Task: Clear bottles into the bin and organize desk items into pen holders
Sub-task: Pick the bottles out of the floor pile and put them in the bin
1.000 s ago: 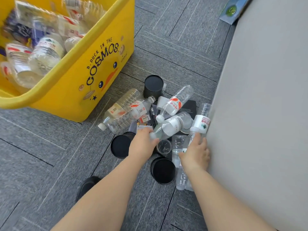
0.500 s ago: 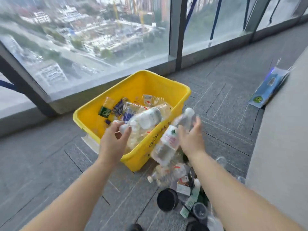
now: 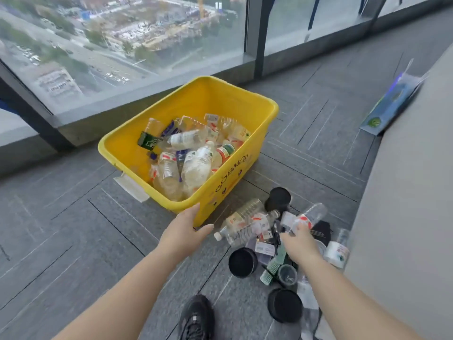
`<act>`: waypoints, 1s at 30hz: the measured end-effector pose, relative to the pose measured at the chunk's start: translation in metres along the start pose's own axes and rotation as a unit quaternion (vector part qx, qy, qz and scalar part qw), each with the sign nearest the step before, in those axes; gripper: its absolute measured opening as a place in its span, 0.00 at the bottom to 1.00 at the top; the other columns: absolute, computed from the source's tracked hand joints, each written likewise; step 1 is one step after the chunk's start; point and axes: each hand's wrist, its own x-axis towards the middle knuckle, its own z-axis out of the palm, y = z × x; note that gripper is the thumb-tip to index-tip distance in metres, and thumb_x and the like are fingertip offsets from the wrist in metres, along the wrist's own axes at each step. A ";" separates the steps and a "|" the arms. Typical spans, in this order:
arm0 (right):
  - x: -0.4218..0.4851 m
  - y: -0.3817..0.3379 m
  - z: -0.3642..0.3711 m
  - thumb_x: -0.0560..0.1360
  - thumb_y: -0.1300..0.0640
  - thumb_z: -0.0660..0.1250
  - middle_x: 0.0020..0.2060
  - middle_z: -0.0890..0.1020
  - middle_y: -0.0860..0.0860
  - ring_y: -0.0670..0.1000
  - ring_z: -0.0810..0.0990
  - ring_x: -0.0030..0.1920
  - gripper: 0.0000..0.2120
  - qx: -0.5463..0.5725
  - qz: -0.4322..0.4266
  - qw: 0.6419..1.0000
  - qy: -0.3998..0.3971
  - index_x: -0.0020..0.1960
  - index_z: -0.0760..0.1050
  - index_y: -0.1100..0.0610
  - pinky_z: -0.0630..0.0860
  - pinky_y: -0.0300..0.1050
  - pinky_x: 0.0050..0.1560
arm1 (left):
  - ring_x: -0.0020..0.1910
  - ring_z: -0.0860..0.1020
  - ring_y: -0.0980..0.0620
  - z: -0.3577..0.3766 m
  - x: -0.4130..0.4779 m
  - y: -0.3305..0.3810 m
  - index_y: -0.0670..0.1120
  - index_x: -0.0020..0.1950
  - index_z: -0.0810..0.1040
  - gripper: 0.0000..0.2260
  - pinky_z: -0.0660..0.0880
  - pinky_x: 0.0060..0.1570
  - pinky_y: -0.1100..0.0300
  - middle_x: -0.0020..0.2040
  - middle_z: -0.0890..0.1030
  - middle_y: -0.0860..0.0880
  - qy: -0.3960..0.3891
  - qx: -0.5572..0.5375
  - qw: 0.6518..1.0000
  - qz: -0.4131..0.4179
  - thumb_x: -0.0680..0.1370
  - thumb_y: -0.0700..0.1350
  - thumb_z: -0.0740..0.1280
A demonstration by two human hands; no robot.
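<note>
**Floor pile: next bottle pick, positions and counts**

We find the left hand [image 3: 186, 229] released, fingers spread and empty, just in front of the near corner of the yellow bin [image 3: 235, 182]. The right hand [image 3: 297, 241] is down in the pile with its fingertips on the neck end of a red-labelled bottle [image 3: 308, 217]. We cannot tell whether they have closed round it.

That bottle lies on its side. Its long axis runs from the fingers up and to the right, toward the grey panel [image 3: 404, 217]. The bin sits left of it and farther out, so we judge the carry goes leftward and forward. The right hand is plainly the nearer one.

The paired bottles [image 3: 245, 222] lie side by side between the two hands. Their caps point at the left hand, which is the closer hand to them.

Count on the carpet floor [image 3: 73, 241]:
- four bottles in plain view, including a white-labelled bottle [image 3: 337, 251] beside the panel
- a possible fifth, part hidden under the right forearm
- three black pen holders [image 3: 242, 262]
- one small dark cup [image 3: 288, 276]

The bottles in the bin are too jumbled to count.
</note>
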 end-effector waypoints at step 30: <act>0.116 0.213 0.080 0.70 0.47 0.72 0.66 0.71 0.56 0.61 0.72 0.64 0.35 -0.073 0.202 0.963 0.162 0.70 0.61 0.57 0.72 0.57 0.60 | 0.71 0.64 0.42 0.228 0.123 -0.041 0.51 0.77 0.54 0.37 0.67 0.62 0.48 0.75 0.60 0.45 -0.023 -0.151 0.980 -0.128 0.74 0.58 0.69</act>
